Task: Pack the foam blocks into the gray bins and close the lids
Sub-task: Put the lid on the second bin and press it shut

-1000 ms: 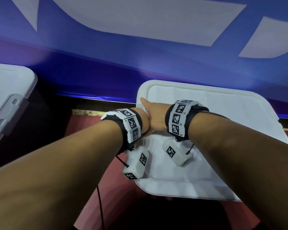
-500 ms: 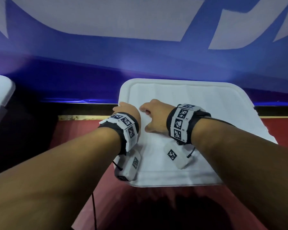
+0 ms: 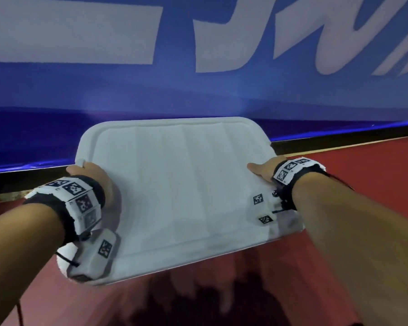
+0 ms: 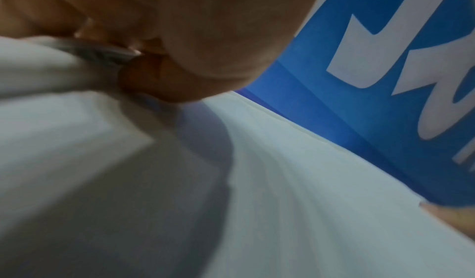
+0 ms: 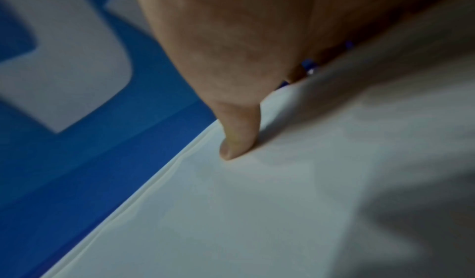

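A white ribbed lid (image 3: 179,184) lies flat and hides the gray bin beneath it. My left hand (image 3: 90,172) grips the lid's left edge, fingers curled over the rim. In the left wrist view, the left hand (image 4: 180,38) pinches the edge of the lid (image 4: 282,201). My right hand (image 3: 264,169) holds the right edge, with its thumb (image 5: 239,136) pressed flat on the top of the lid (image 5: 257,221) and the other fingers dropping over the side, mostly hidden. No foam block shows in any view.
A blue banner with large white letters (image 3: 222,90) stands close behind the lid. Red floor (image 3: 363,172) lies to the right and in front. A dark strip runs along the foot of the banner.
Both hands have slid apart from the lid's left part to its opposite side edges. The view has swung right, and the neighbouring white lid at the left has left the frame.
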A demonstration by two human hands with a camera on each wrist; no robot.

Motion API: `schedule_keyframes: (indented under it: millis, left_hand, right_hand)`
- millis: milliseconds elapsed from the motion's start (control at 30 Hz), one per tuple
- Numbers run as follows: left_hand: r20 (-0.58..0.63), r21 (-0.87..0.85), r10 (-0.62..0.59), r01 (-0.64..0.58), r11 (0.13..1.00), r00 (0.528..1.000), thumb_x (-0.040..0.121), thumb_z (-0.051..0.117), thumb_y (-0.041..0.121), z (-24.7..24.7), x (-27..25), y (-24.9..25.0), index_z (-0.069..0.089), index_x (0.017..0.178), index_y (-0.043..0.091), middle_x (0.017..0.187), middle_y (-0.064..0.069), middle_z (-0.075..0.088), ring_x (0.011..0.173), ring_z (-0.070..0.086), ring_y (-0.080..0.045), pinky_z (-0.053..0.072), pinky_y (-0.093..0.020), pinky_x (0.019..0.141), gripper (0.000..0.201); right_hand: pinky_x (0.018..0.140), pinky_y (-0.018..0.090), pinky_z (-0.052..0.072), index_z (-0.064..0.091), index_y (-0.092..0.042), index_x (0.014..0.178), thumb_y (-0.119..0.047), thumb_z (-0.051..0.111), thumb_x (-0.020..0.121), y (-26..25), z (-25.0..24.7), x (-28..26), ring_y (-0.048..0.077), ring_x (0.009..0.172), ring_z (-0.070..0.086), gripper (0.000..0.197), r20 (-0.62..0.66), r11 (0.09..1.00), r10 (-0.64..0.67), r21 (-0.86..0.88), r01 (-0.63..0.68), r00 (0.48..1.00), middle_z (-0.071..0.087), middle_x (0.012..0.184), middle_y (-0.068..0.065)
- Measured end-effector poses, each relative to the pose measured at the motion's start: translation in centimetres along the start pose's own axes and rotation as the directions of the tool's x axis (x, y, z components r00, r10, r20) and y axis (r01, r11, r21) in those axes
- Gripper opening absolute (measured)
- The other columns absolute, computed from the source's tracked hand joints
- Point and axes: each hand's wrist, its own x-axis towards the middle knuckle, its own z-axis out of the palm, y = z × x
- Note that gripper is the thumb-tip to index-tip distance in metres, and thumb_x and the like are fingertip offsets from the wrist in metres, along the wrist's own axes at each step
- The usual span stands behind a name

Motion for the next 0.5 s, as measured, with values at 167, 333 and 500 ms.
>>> schedule_keyframes:
  millis: [167,333,500]
  left_hand:
    - [-0.041,0.012,0.248,-0.247,0.969,0.968,0.047,0.056,0.043,-1.1,-3.3,4.9,0.068,0.080,0.022,0.092,-0.002,0.060,0.097,0.061,-0.029,0.046,-0.037,0.085,0.040]
    - [-0.070,-0.133,0.480,-0.485,0.864,0.874,0.056,0.056,0.060,-0.3,-9.1,11.3,0.046,0.085,0.030,0.096,0.004,0.038,0.093,0.042,-0.028,0.047,-0.044,0.084,0.042]
    - [-0.051,-0.119,0.547,-0.549,0.827,0.836,0.059,0.056,0.068,0.6,-10.4,12.4,0.041,0.109,0.037,0.110,0.004,0.026,0.107,0.030,-0.029,0.044,-0.048,0.091,0.060]
  right_hand:
    - [0.106,0.042,0.038,0.035,-0.002,0.144,-0.059,0.059,0.085,2.0,0.8,1.5,0.036,0.124,0.051,0.086,0.008,0.956,0.006,0.293,-0.008,1.000,0.048,0.141,0.016]
    - [0.093,0.034,0.045,0.055,-0.009,0.130,-0.048,0.055,0.092,4.3,0.0,2.0,0.031,0.110,0.060,0.054,0.030,0.939,-0.048,0.342,0.035,0.998,0.062,0.125,0.011]
    - [0.100,0.039,0.046,0.058,-0.013,0.124,-0.055,0.066,0.083,5.6,-0.5,2.4,0.028,0.107,0.061,0.060,0.082,0.901,0.012,0.431,-0.047,0.997,0.063,0.119,0.007]
